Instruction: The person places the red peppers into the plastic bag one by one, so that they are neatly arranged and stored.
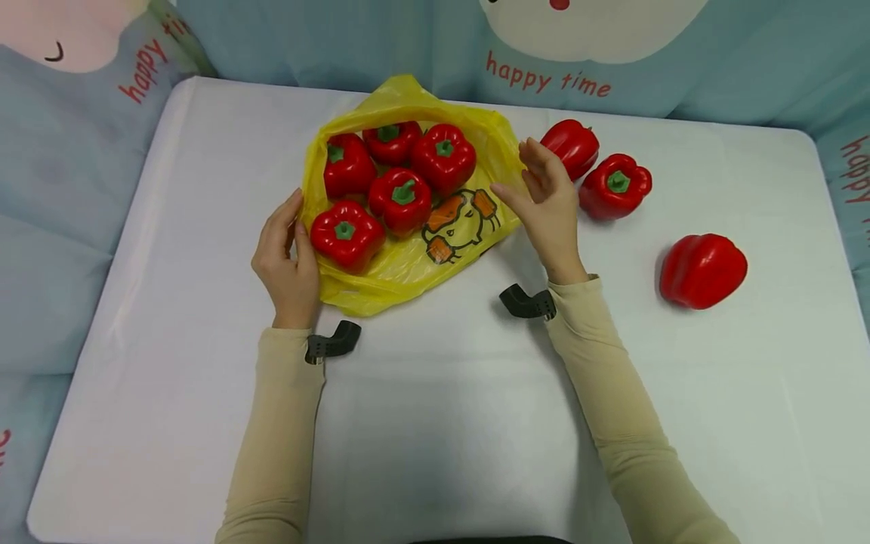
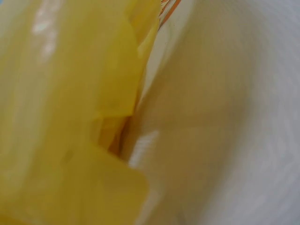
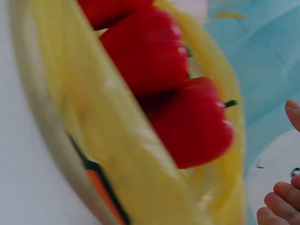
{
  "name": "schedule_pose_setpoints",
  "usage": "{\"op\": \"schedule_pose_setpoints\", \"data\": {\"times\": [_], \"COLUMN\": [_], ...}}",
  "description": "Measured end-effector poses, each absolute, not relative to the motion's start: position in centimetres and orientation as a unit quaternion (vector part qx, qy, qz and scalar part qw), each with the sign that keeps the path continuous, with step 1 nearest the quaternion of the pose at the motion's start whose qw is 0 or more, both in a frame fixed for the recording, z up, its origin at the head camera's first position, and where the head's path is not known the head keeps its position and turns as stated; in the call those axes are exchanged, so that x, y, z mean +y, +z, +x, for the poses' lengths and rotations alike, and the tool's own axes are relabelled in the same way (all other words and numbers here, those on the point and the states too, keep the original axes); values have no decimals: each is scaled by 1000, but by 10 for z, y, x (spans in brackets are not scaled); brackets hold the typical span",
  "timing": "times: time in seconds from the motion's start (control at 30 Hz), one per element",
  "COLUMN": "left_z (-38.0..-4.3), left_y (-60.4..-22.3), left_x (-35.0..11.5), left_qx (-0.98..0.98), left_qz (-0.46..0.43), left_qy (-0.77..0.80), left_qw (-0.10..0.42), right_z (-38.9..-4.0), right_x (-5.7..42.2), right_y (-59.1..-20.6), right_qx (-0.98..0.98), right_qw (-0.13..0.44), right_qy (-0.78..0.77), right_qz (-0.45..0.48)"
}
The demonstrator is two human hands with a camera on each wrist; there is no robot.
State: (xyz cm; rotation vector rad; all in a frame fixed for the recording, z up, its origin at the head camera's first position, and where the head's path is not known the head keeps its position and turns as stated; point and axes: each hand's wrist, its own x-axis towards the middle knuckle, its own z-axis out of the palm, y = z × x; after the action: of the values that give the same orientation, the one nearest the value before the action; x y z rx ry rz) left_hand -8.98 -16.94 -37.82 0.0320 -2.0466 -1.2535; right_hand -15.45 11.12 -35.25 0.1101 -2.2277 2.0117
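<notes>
Fingers of the left hand (image 1: 285, 268) bend softly beside the yellow plastic bag (image 1: 370, 293), thumb apart. The right hand (image 1: 553, 215) spreads its fingers at the other edge. Five red bell peppers (image 1: 394, 215) sit inside, between both hands' fingers; three loose peppers (image 1: 703, 270) lie on the table (image 1: 442, 415) past the right fingers.

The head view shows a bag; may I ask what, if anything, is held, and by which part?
The right hand holds nothing. The left hand is at the left edge of the yellow plastic bag; whether it grips is unclear.
</notes>
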Motion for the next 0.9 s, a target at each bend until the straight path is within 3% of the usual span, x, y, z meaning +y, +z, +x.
{"op": "schedule_pose_setpoints", "data": {"times": [0.5, 0.9], "left_z": [-89, -94], "left_y": [-380, -388], "left_x": [-171, -174], "left_qx": [-794, -796], "left_qz": [7, 2], "left_qy": [-486, -480], "left_qw": [366, 368], "right_z": [-150, -152], "right_x": [144, 179], "right_y": [-330, -321], "right_qx": [-718, -662], "right_qw": [120, 200], "right_qy": [685, 716], "right_qz": [-18, -92]}}
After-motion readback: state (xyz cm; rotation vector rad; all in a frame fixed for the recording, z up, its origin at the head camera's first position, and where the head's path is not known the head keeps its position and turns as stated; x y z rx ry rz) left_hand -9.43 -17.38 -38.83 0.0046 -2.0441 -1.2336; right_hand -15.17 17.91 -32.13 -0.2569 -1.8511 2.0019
